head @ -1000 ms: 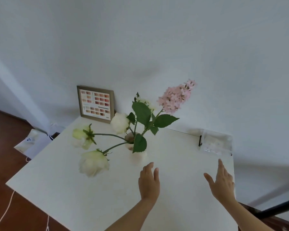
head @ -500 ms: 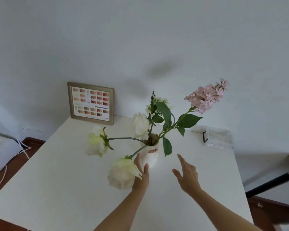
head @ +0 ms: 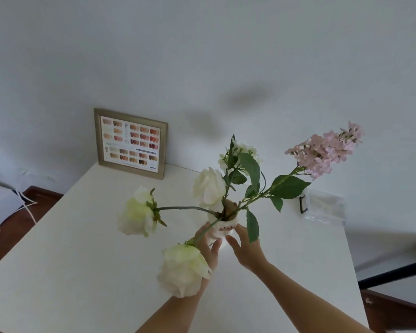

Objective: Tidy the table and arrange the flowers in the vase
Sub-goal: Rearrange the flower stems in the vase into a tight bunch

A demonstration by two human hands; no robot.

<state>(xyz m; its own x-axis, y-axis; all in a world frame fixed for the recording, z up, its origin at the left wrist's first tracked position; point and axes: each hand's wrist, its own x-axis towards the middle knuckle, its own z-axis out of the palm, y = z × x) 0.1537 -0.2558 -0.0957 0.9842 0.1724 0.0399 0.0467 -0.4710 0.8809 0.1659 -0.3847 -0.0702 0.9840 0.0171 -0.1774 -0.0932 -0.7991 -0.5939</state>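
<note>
The vase [head: 222,227] stands upright mid-worktop [head: 82,272], stems fanning out. It sits between the left hand [head: 208,248] and right hand [head: 246,251], both spread open, fingertips touching its sides, not yet clamped.

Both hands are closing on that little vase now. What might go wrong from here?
The small vase looks top-heavy: long stems splay outward, so it may tip if the left hand or right hand nudges it. The drooping white rose hides much of the left hand and could get knocked. The pink flower spray leans far right and might slide out.
</note>
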